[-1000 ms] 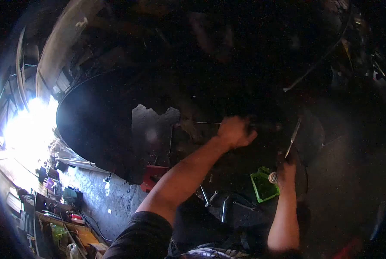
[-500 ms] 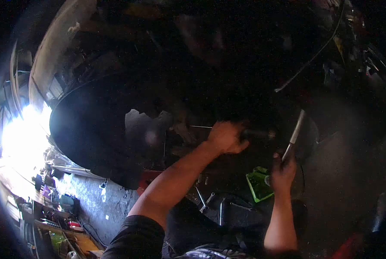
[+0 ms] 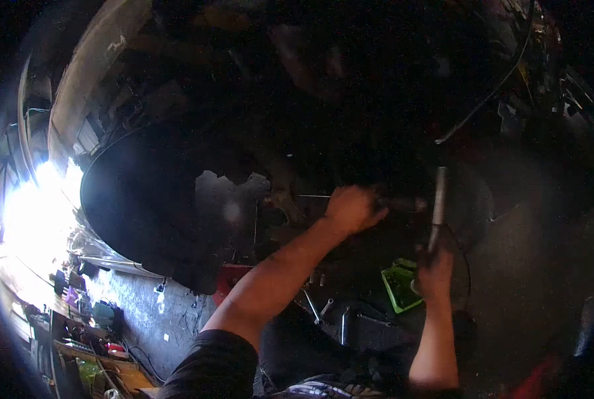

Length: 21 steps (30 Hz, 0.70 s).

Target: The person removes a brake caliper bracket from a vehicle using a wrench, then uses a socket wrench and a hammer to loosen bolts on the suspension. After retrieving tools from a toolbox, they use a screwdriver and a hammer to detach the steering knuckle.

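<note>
My left hand (image 3: 351, 207) is closed around what looks like a long screwdriver. Its thin bright shaft (image 3: 313, 196) points left toward a dark metal part (image 3: 285, 203), and its thick dark handle (image 3: 406, 204) sticks out to the right of my fist. My right hand (image 3: 434, 272) grips the lower end of a metal bar (image 3: 439, 199), held nearly upright. The bar's upper length stands just right of the handle's end. A bright green tray (image 3: 398, 310) lies beside my right hand, partly overlapped by it. Deep shadow hides much of the work area.
Wrenches (image 3: 312, 306) and a metal tube (image 3: 344, 327) lie on the floor near my legs. A large dark curved panel (image 3: 144, 199) fills the left. A cable (image 3: 489, 96) hangs at upper right. Tools and clutter (image 3: 101, 346) lie lower left, below glaring daylight.
The metal bar has swung left, from a rightward lean to nearly upright, close to the handle's end. My left hand keeps its grip in nearly the same place.
</note>
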### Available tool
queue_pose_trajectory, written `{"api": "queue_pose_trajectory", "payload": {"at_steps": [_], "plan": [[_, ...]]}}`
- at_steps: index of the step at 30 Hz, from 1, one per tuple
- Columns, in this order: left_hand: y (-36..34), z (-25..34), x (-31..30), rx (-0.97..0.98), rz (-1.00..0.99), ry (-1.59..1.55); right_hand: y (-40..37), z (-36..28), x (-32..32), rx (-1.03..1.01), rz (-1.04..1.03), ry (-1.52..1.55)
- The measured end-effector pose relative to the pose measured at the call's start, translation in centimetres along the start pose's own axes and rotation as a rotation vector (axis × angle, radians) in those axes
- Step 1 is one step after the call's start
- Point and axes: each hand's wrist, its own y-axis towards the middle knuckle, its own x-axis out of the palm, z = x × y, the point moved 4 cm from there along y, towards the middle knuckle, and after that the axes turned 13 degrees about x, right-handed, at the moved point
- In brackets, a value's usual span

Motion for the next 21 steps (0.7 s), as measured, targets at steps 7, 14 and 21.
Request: {"api": "queue_pose_trajectory", "payload": {"at_steps": [7, 14, 21], "plan": [[0.3, -0.2, 0.5, -0.006, -0.015, 0.015, 1.3, 0.5, -0.4, -0.111, 0.096, -0.012], [0.4, -0.1, 0.5, -0.024, -0.083, -0.005, 0.6, 0.0, -1.4, -0.009, 0.025, -0.172], [0.1, -0.8, 1.8, -0.042, -0.101, -0.006, -1.0, 0.3, 2.8, -0.123, -0.059, -0.161]]}}
